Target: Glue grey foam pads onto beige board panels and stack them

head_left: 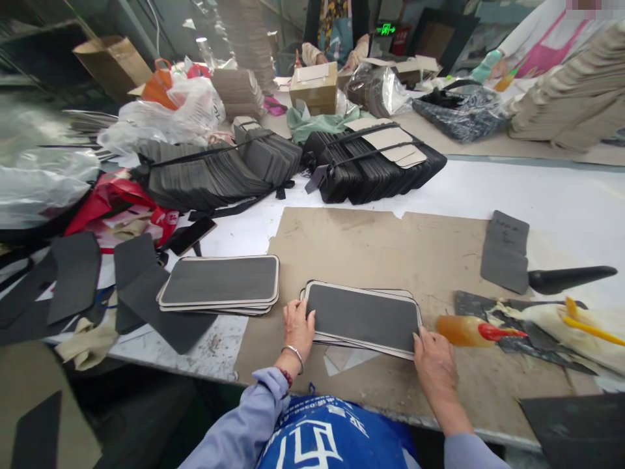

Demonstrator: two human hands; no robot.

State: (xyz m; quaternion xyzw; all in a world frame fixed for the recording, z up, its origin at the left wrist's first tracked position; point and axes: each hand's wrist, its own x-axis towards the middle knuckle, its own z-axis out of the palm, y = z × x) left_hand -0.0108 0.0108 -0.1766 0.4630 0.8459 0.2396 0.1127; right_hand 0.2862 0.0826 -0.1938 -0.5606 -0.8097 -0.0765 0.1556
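Bright even overhead light, soft shadows, wide-angle edge warp, slight blur.

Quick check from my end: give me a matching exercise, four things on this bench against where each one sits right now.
Things:
1. left hand
2. right hand
3. second panel stack
4. glue bottle

Places:
A. right of the held stack, lying on its side
B. left end of the near panel stack
C. left of the cardboard sheet
D. near right corner of that stack

Pairs: 1-B, 2-D, 3-C, 4-A
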